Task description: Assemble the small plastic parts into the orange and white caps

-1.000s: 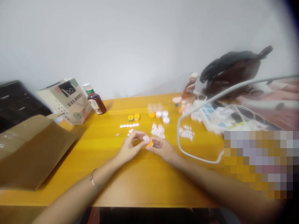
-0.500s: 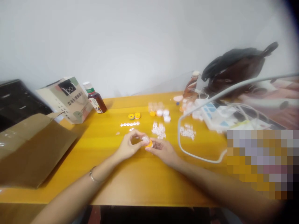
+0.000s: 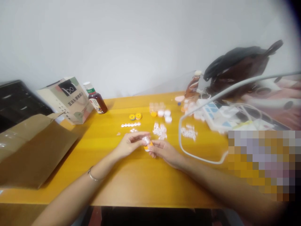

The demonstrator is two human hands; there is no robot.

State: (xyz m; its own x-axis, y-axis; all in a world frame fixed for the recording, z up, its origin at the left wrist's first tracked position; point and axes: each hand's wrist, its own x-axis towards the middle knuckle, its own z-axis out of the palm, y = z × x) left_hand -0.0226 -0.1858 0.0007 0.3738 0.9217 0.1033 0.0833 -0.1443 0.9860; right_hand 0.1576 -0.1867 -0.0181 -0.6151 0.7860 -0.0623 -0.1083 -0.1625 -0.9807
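Between my two hands is a small round container [image 3: 148, 146] with a clear top and an orange and white lower part; its exact kind is too small to make out. My left hand [image 3: 128, 145] is closed, thumb and fingers pinching the clear end. From the other side my right hand [image 3: 166, 153] grips the orange part. Just beyond them lie a few small white pieces [image 3: 133, 130] and a row of small white parts [image 3: 130, 125]. A heap of clear and white plastic pieces [image 3: 160, 131] sits past my right hand.
Two yellow discs [image 3: 138, 116] and several white caps [image 3: 167, 113] stand farther back. On the left are a cardboard box [image 3: 35, 150], a paper bag [image 3: 72, 106] and a dark bottle [image 3: 97, 102]. A white cable [image 3: 180, 135] loops over the right side, near more plastic pieces [image 3: 189, 132].
The small container has tilted more upright and shifted slightly left, showing more of its orange and white part. Both hands have turned a little with it and keep hold.
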